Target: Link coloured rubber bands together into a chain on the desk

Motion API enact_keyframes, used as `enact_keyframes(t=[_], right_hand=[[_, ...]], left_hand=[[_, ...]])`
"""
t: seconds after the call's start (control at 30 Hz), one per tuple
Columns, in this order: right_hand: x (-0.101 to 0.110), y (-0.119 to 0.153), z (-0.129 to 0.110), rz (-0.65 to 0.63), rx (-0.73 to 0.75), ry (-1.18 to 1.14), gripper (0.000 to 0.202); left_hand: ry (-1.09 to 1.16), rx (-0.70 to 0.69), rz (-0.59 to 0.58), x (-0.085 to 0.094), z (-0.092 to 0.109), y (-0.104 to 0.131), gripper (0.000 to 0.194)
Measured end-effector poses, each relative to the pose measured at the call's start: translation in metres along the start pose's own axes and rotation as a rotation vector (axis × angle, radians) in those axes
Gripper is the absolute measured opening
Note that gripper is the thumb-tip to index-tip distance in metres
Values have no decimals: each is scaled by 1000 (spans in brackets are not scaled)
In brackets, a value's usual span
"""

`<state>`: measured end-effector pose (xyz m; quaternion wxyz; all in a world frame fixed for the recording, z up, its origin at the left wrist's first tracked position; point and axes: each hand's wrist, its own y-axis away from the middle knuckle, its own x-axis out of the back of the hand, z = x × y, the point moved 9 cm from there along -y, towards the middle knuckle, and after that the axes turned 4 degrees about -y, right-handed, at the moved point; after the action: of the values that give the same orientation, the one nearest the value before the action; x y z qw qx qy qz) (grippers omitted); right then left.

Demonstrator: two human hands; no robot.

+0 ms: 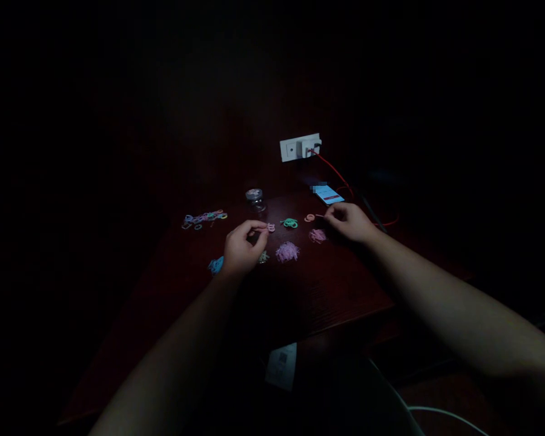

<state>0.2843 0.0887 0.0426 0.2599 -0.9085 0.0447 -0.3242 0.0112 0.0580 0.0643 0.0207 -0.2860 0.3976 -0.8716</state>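
Small elastic hair ties lie on the dark table, sorted by colour. My left hand (243, 247) is closed in a pinch at the light pink hair ties (271, 227), its fingertips on them. My right hand (349, 221) pinches a thin pinkish hair tie (320, 216), which sticks out to the left of the fingertips. Between the hands lie green hair ties (289, 223) and orange hair ties (309, 218). Closer to me are a purple pile (287, 252), a pink pile (318, 235), a yellowish pile (264, 257) partly behind my left hand, and a blue pile (215, 265).
Mixed-colour hair ties (204, 218) spread at the back left. A clear lidded jar (255, 198) stands at the back. A lit phone (329, 194) lies beyond my right hand. A red cable (333, 168) runs from the wall socket (292, 149). The surroundings are very dark.
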Motion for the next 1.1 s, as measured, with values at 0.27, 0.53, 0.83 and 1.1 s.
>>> enact_keyframes(t=[0.27, 0.53, 0.83, 1.1], right_hand=[[-23, 15, 17, -171, -122, -88, 19], [-27, 14, 15, -191, -114, -121, 22], [-35, 11, 0, -115, -32, 262, 45], [-51, 12, -10, -202, -2, 498, 53]], left_hand=[[-25, -40, -14, 1, 11, -1, 11], [-58, -35, -24, 0, 7, -1, 11], [-97, -9, -16, 1, 1, -1, 13], [-234, 87, 248, 63, -48, -14, 20]])
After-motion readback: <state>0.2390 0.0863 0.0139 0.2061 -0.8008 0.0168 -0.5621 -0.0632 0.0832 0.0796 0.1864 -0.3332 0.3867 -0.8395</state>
